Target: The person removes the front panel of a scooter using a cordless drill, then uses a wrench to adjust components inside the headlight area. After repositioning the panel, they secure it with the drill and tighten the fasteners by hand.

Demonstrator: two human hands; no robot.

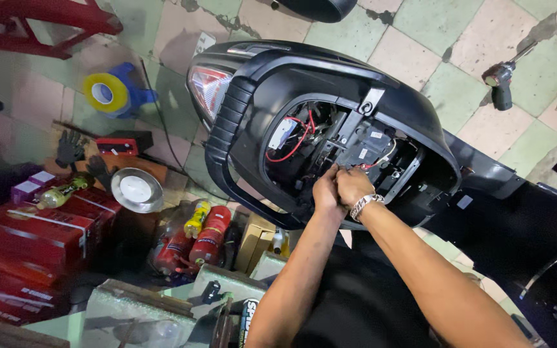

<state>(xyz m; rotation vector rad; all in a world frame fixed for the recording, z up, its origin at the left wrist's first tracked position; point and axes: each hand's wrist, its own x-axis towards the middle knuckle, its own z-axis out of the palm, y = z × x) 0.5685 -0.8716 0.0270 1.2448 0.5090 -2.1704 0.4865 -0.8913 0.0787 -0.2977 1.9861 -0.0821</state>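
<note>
head view: left hand (327,191) and right hand (354,185), pressed together and closed, pinch something small, not discernible, at the near edge of the open scooter rear compartment (330,145), beside the red wires (294,143); a sound grip likely needs steady wrists and slack, unstrained wiring

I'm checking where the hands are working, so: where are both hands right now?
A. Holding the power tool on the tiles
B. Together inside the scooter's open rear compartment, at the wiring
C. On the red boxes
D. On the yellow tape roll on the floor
B: the left hand and right hand are pressed together at the edge of the scooter's open compartment, by the red wires; the tape roll lies untouched.
</note>
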